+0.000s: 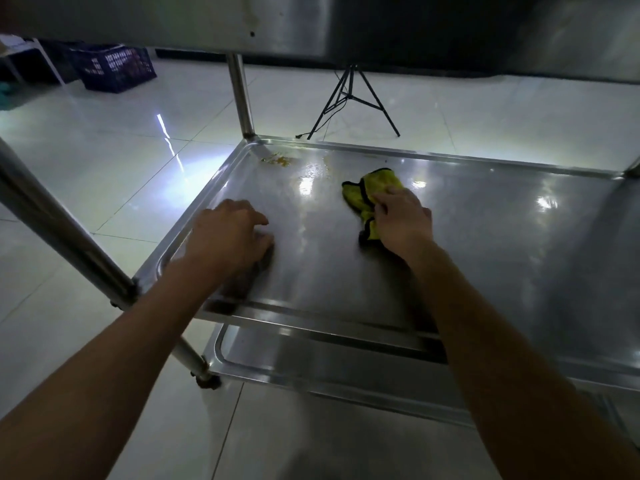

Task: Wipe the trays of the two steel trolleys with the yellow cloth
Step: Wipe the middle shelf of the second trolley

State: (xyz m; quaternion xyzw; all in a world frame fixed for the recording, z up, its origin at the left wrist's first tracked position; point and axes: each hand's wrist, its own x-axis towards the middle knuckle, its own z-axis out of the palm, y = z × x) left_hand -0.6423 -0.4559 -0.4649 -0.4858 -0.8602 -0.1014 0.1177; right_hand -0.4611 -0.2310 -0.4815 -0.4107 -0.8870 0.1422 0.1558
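1. Pale glossy floor tiles (104, 161) surround the steel trolley (239, 95), with a black tripod (349, 98) standing beyond it and a dark blue crate (114, 67) off to the far left; the light is dim and glare spots sit on the metal.
2. On the middle tray (485, 237), the right hand (401, 220) presses the yellow cloth (370, 188) flat against the steel, fingers (384, 207) curled down over the bunched fabric. Holding it under the palm likely lets the arm push with weight instead of just dragging it.
3. The left hand (232, 230) rests on the same tray near its left rim, fingers loosely bent with their tips on the metal and holding nothing. It probably braces the body and keeps the wheeled trolley from rolling under the wiping pressure.
4. Orange-brown residue (277, 160) sits at the far left corner of the tray, well apart from the cloth, with a wet-looking sheen between them. That corner appears not yet cleaned.
5. A lower tray (311, 368) shows beneath, and the underside of an upper tray (173, 22) fills the top of the view.
6. No brand, label or legible writing can be made out on the trolley, cloth or crate.
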